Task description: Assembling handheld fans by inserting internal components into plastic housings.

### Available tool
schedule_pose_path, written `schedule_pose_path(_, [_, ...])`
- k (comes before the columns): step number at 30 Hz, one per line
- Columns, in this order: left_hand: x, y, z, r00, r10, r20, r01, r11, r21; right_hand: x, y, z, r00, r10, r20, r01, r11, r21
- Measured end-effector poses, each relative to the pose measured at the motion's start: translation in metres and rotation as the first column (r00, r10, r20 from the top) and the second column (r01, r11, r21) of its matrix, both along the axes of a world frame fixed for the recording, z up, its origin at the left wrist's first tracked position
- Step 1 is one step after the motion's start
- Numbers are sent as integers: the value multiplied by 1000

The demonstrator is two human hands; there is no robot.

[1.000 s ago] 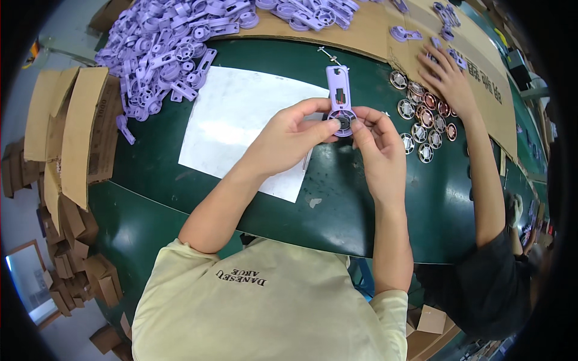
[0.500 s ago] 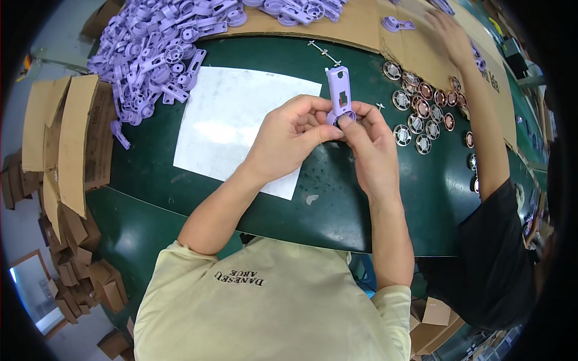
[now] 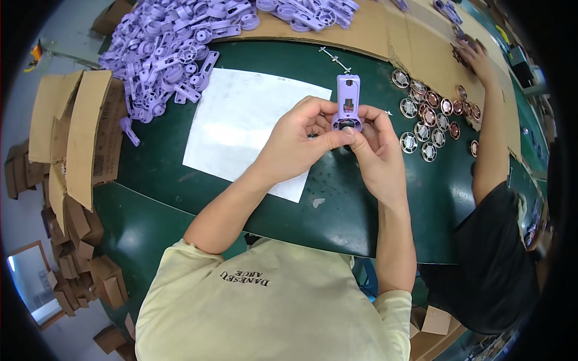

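The purple holder is over the green table, long axis running twelve to six o'clock, slotted handle toward twelve. Left hand and right hand grasp its round six-o'clock end, thumbs together; discs lie toward three.

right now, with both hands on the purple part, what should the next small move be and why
Probably press gently on the round end of the purple part: the left hand and right hand hold it from both sides, with fingers at that end.
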State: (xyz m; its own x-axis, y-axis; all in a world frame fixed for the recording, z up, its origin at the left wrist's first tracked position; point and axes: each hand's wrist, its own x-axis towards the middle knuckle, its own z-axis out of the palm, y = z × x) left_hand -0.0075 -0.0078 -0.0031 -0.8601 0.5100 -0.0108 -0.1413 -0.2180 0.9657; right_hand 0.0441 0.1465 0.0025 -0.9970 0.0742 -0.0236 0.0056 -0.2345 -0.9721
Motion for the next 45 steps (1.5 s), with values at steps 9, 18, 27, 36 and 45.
schedule_pose_path(9, [1, 10, -10, 981, 76, -180, -101, 986, -134, -2, -2, -2, 1000, -28, 8, 27, 997, 77])
schedule_pose_path(18, [-120, 17, 27, 712, -79, -698, -478, 674, -563, -37, 92, -2, 870, -491, -47, 493, 858, 144])
schedule_pose_path(27, [-146, 3, 21, 476, -333, -814, -747, 336, -574, -18, 20, -12, 979, -149, -141, 200, 847, 493])
schedule_pose_path(36, [-74, -36, 4, 731, -165, -663, -608, 283, -741, -4, -7, -19, 872, 364, -326, 121, 487, 865])
schedule_pose_path(45, [-67, -32, -9, 727, 53, -684, -578, 585, -569, 13, -10, 1, 948, 308, -74, -61, 408, 911])
